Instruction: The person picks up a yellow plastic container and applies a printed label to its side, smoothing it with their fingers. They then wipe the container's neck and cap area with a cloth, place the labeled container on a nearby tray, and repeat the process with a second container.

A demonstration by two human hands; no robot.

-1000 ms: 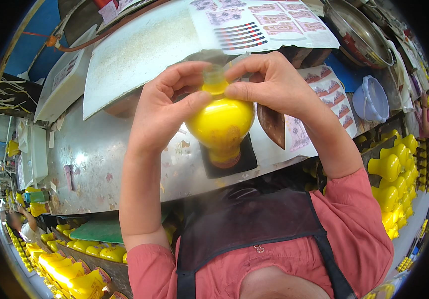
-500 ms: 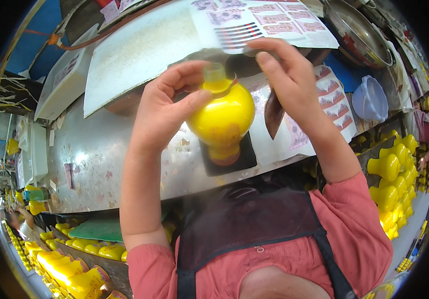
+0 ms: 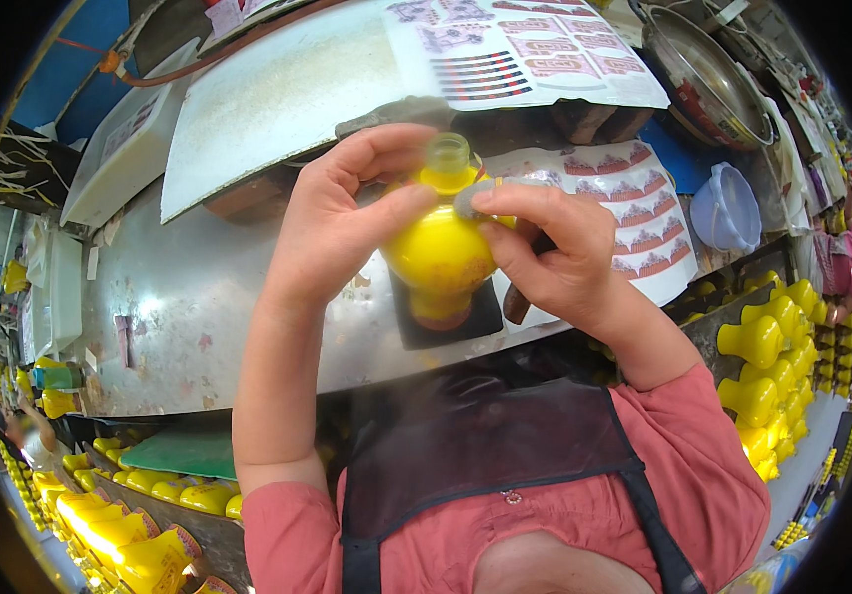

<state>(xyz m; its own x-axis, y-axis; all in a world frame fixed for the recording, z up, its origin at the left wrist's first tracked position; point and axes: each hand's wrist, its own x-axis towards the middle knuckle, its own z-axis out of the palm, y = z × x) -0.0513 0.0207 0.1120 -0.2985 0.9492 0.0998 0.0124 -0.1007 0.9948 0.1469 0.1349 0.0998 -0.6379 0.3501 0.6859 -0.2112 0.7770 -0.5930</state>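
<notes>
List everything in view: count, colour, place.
Bottle: one, yellow, clear neck, between the hands
Grey pad: one, in the right hand, against the bottle
Square mat: one, black, under the bottle
Metal table: one, silver, beneath the work
Board: one, whitish, upper left of the bottle
Printed sheets: at least two, white with pinkish prints, beyond and right
Bucket: one, pale blue, right
Round pan: one, metallic, upper right
Tray: one, white, upper left
Other bottles: many, yellow, lower left and right
Green sheet: one, lower left
Apron: one, dark, over a pink top
Left hand: one, bare, at the bottle's neck
Right hand: one, bare, right of the bottle
</notes>
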